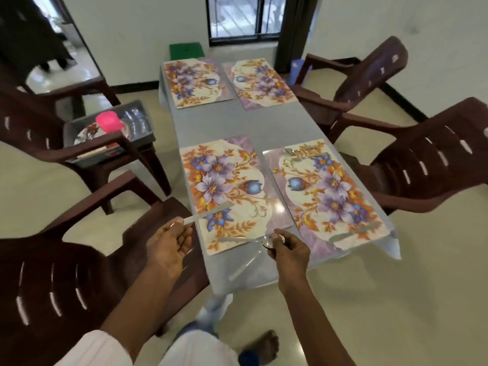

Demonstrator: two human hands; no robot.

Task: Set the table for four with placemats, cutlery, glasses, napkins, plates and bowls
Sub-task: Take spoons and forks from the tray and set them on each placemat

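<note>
So the desk (224, 120) had a grey cloth on it and all four floral placemats were down: near-left placemat (227, 191), near-right placemat (324, 191), far-left placemat (195, 81) and far-right placemat (261, 80), two at each end. The left hand (171, 241) pinched what looked like a knife (206, 213) by one end, just off the desk's left edge, with the other end reaching over the near-left placemat. The right hand (287, 249) was curled around a bundle of cutlery (235, 239) over the near edge of the desk, beside that same mat's near corner. It was pretty blurry, so I couldn't tell how many pieces, though one looked like a spoon. There seemed to be a couple of silver pieces (356, 231) lying along the near end of the near-right placemat too. Brown plastic chairs stood around the desk, and the left chair (39, 128) carried a grey tub (146, 128) with a pink cup (108, 122), some clear glasses (134, 120) and a flowery plate (87, 133) in it.
</note>
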